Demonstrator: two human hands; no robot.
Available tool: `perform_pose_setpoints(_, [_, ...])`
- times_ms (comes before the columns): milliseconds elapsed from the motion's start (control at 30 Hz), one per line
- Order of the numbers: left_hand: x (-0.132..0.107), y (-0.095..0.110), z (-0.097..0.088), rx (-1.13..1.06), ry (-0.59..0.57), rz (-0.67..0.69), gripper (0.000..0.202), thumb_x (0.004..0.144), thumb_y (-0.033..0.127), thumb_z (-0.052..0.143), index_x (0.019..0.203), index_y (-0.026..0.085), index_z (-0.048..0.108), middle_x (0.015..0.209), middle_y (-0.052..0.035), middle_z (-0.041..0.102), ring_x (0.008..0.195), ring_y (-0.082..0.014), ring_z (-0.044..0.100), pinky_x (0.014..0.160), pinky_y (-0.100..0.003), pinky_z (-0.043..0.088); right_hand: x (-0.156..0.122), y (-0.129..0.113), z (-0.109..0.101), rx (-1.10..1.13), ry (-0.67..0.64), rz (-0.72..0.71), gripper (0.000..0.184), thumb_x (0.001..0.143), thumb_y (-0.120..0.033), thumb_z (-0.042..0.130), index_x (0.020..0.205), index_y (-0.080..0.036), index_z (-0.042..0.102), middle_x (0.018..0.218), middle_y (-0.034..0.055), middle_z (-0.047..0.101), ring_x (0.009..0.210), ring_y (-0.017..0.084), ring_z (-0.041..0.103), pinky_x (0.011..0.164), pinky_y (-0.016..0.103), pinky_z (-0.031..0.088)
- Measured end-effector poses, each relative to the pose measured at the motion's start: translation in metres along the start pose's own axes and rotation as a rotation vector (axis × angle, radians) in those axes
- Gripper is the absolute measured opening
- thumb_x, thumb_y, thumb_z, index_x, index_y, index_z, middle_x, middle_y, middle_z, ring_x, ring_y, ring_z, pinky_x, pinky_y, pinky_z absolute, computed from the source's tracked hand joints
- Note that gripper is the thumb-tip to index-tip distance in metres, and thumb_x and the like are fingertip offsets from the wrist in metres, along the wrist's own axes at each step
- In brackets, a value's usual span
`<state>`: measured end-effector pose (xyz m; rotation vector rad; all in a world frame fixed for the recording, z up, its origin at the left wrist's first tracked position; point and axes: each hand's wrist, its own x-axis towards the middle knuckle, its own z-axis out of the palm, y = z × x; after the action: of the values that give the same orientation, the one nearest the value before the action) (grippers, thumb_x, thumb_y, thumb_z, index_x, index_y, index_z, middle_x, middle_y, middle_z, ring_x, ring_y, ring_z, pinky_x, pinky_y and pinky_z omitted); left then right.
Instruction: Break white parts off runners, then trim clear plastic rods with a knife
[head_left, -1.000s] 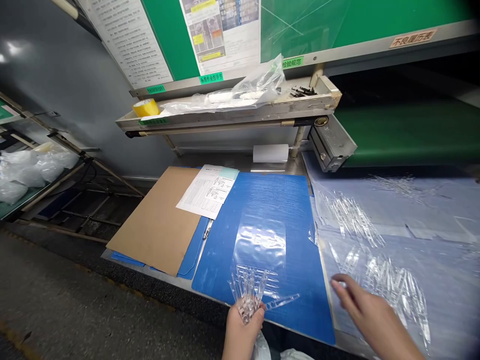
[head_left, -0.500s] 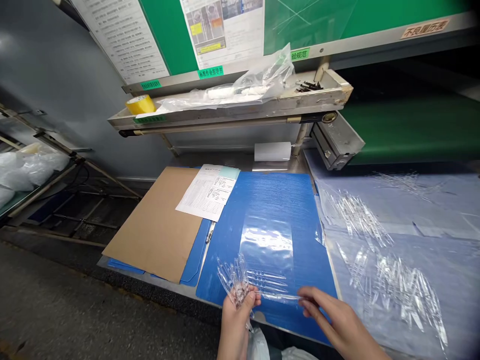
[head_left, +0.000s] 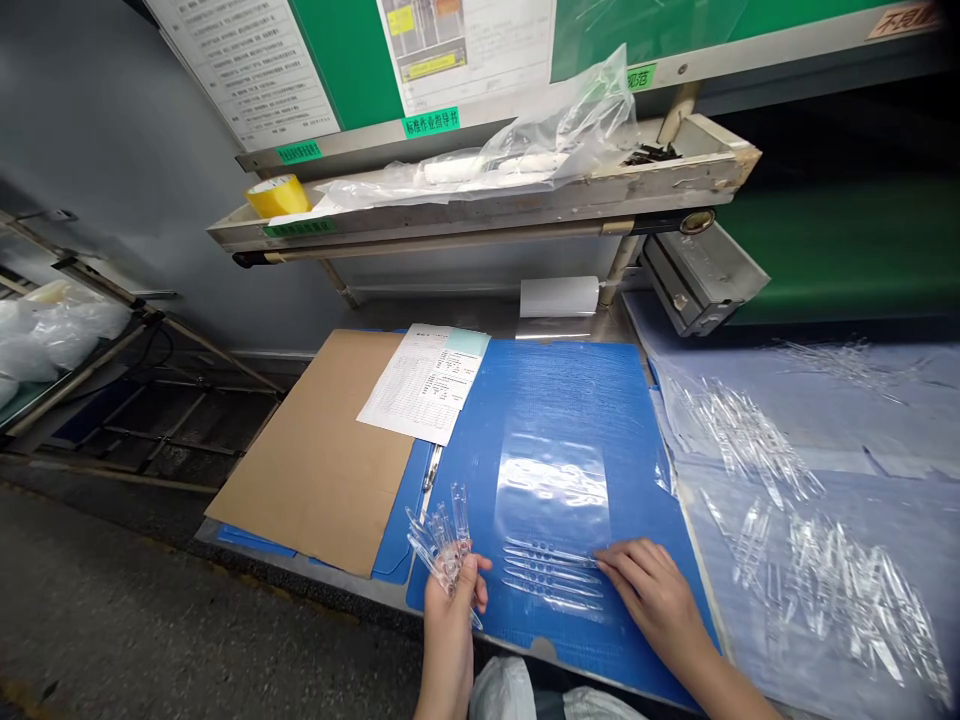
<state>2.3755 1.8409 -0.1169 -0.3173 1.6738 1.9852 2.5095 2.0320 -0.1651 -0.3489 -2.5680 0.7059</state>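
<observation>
The left hand (head_left: pixel 454 592) clutched a bunch of clear plastic pieces (head_left: pixel 441 540) above the near left corner of the blue mat (head_left: pixel 585 385). On the mat's near half lay a row of similar pieces (head_left: pixel 551 577); the right hand (head_left: pixel 654 592) was at their right ends, its grip unclear. Heaped pieces (head_left: pixel 855 590) lay right of the mat.

Up top, printed sheets (head_left: pixel 247 75) hang on the green board (head_left: pixel 352 60), and just below, the long tray (head_left: pixel 510 212) carries a yellow tape roll (head_left: pixel 278 197) at its left end, a crumpled clear bag (head_left: pixel 570 135) and small black pieces (head_left: pixel 651 155) toward the right! Down here a brown cardboard sheet (head_left: pixel 315 450) lies with white papers (head_left: pixel 416 385) over its upper right corner, a white roll (head_left: pixel 559 297) beneath the tray. Far left, bulging white bags (head_left: pixel 67 325) crowd a rack (head_left: pixel 206 345), while a green belt (head_left: pixel 862 250) stretches across the right!
</observation>
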Motion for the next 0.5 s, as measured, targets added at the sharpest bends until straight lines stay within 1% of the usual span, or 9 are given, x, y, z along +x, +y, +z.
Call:
perform_pose_setpoints(100, [0.0018, 0.0013, 0.001, -0.001, -0.024, -0.011, 0.036, 0.067, 0.041, 0.071, 0.086, 0.015, 0.054, 0.071, -0.0028, 0.065, 0.047, -0.0076, 0.048, 0.043, -0.02, 0.036, 0.0016, 0.0008, 0.005, -0.002, -0.029, -0.012, 0.018, 0.091, -0.02, 0.045, 0.088, -0.019, 0.062, 0.077, 0.0048, 0.063, 0.072, 0.017, 0.057, 0.064, 0.031, 0.04])
perform_pose_setpoints(167, [0.003, 0.0023, 0.0016, -0.004, -0.034, -0.035, 0.035, 0.067, 0.039, 0.071, 0.086, 0.015, 0.054, 0.072, -0.0022, 0.064, 0.049, -0.0078, 0.049, 0.044, -0.02, 0.037, 0.0026, 0.0014, 0.0067, -0.002, -0.04, -0.019, 0.017, 0.091, -0.019, 0.045, 0.088, -0.018, 0.062, 0.077, 0.0046, 0.063, 0.073, 0.017, 0.056, 0.065, 0.031, 0.039])
perform_pose_setpoints(300, [0.0052, 0.0031, 0.0008, 0.013, -0.04, -0.082, 0.033, 0.066, 0.036, 0.072, 0.086, 0.014, 0.056, 0.056, 0.0031, 0.056, 0.05, -0.0091, 0.051, 0.046, -0.019, 0.038, 0.0042, 0.0039, 0.0078, -0.004, -0.058, -0.032, 0.015, 0.09, -0.018, 0.046, 0.088, -0.017, 0.061, 0.077, 0.0041, 0.062, 0.073, 0.017, 0.055, 0.065, 0.031, 0.038])
perform_pose_setpoints(400, [0.0069, 0.002, -0.0003, 0.038, -0.04, -0.083, 0.037, 0.063, 0.039, 0.074, 0.084, 0.013, 0.058, 0.053, 0.0025, 0.057, 0.05, -0.0097, 0.051, 0.046, -0.02, 0.039, 0.0044, 0.0059, 0.0073, -0.007, -0.065, -0.039, 0.014, 0.09, -0.019, 0.046, 0.088, -0.017, 0.06, 0.077, 0.0042, 0.062, 0.074, 0.017, 0.055, 0.065, 0.031, 0.037])
perform_pose_setpoints(500, [0.0085, 0.0004, -0.0004, 0.059, -0.065, -0.077, 0.038, 0.06, 0.04, 0.076, 0.08, 0.012, 0.059, 0.052, 0.0017, 0.058, 0.046, -0.0088, 0.049, 0.046, -0.02, 0.038, 0.0038, 0.0072, 0.0065, -0.011, -0.07, -0.041, 0.014, 0.091, -0.018, 0.046, 0.09, -0.018, 0.06, 0.078, 0.0042, 0.062, 0.075, 0.017, 0.055, 0.066, 0.032, 0.037])
